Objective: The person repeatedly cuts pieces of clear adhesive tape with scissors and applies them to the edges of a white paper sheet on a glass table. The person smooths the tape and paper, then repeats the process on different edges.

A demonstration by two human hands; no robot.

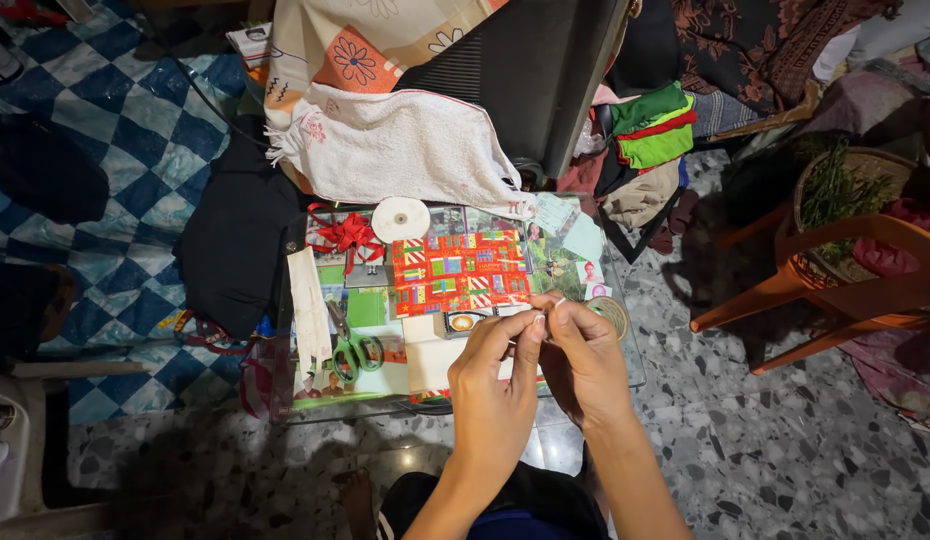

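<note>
Close together above the near edge of the small glass table (625, 372), the left hand (495, 395) and the right hand (583, 365) both pinch a short bit of pale twine (557, 304) between thumb and fingertips, the fingers narrowed around it, the hands touching. Judging from the grip, the work goes best if the strand stays taut between the two pinches and the fingers move in small steps, so that it does not slip or fray. Just beyond the right hand a round spool of the same pale twine (615, 315) lies on the table. Beside the left hand's fingertips sits a small tape dispenser (463, 322). Farther out lies a rectangular sheet of red wrapping paper (460, 271) patterned with green, yellow and white gift shapes, with a white tape roll (401, 219) and a red ribbon bow (347, 235) at its far left. Green-handled scissors (353, 350) lie to the left, near a long white strip. Small photo cards in pale green show under the glass. A white towel (405, 145) hangs past the table's far edge.
</note>
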